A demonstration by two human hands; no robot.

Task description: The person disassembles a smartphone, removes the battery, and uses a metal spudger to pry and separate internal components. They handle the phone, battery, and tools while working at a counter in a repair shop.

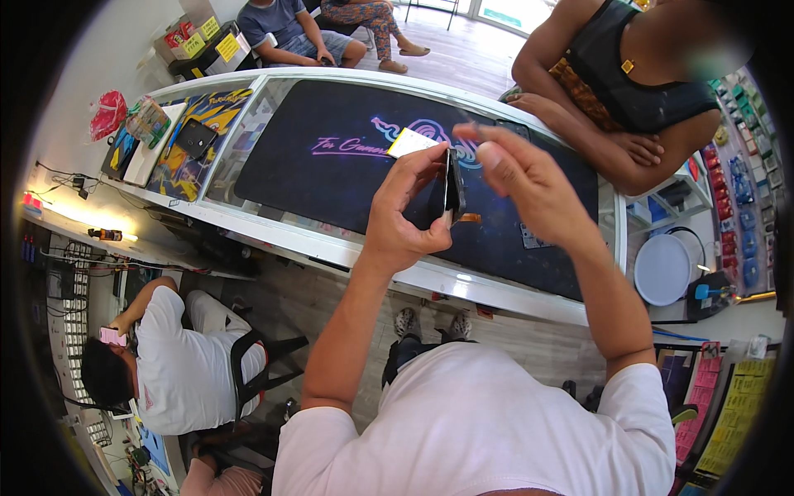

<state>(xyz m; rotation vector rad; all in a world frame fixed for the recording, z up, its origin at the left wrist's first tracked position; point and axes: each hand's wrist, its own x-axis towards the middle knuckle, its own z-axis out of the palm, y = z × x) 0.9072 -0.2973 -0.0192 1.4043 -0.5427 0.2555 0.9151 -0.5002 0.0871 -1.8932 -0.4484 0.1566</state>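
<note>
My left hand (405, 207) grips a dark, thin phone (452, 186) above the counter, its edge turned toward me. The phone seems to be in two layers with a narrow gap, and a small orange flex cable (470, 217) sticks out near its lower end. Just to the right of the phone is my right hand (529, 182), thumb and fingers pinched together and slightly blurred. Whatever the pinch may hold is too small and smeared to name. Behind the phone, a white card-like piece with a yellow edge (411, 144) lies on the black mat (298, 165).
The mat covers a white-framed glass counter (397, 266). Near its right end lie a dark phone (514, 130) and a metallic phone part (533, 237). Across it leans a person (620, 99) with folded arms. A seated person (194, 355) is at the left; a round white stool (662, 269) stands right.
</note>
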